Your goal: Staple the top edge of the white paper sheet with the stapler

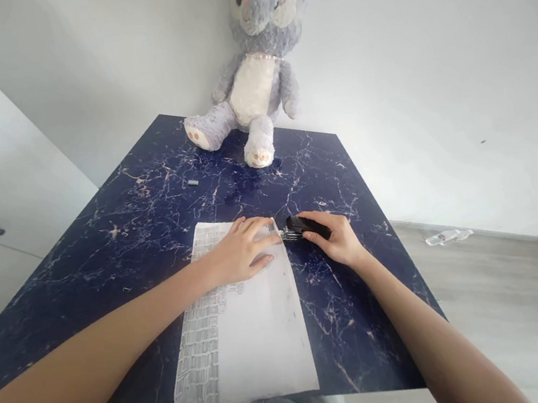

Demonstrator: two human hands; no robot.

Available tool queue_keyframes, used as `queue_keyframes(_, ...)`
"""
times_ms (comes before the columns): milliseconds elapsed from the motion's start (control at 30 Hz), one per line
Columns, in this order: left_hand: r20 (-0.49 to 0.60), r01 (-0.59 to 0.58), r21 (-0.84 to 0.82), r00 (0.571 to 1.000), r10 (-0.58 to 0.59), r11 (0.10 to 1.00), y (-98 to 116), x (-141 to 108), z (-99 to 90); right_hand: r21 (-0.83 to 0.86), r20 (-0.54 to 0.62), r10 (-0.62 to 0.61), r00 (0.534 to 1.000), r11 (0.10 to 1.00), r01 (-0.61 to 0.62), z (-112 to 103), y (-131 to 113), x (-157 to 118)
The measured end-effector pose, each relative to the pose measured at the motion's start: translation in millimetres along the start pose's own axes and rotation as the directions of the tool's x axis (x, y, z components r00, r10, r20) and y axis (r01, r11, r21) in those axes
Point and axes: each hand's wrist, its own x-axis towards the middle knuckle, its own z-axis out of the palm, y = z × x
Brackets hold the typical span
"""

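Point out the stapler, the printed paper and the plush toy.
Stapler [304,226], head view: its black top.
Printed paper [256,335], head view: its blank area.
Plush toy [255,88], head view: its pale belly.

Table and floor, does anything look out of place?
A whitish, see-through item lies on the floor by the wall, perhaps stray packaging. On the table, a small grey strip sits loose, apart from the stapler.

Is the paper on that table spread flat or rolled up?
Spread flat: the paper lies on the dark blue table with its broad face showing, and the left hand rests on top.
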Motion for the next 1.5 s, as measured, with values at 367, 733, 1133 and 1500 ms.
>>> queue_keyframes(367,0.184,0.003,-0.019,0.983,0.001,1.0,0,-1,1.1,0.024,0.018,-0.04,0.999,0.999,0.039,1,-6,1)
queue_keyframes(733,0.137,0.045,0.029,0.989,-0.048,0.999,14,-1,12.0,-0.056,-0.053,0.017,0.998,0.998,-0.02,23,-32,9)
queue_keyframes(1133,0.209,0.066,0.015,0.976,-0.068,0.998,14,0,14.3,-0.307,-0.049,0.029,0.998,0.951,-0.042,34,-53,12)
queue_keyframes(1500,0.193,0.068,-0.014,0.979,-0.064,0.998,14,1,16.1,-0.457,-0.023,-0.013,1.0,0.889,0.001,38,-57,12)
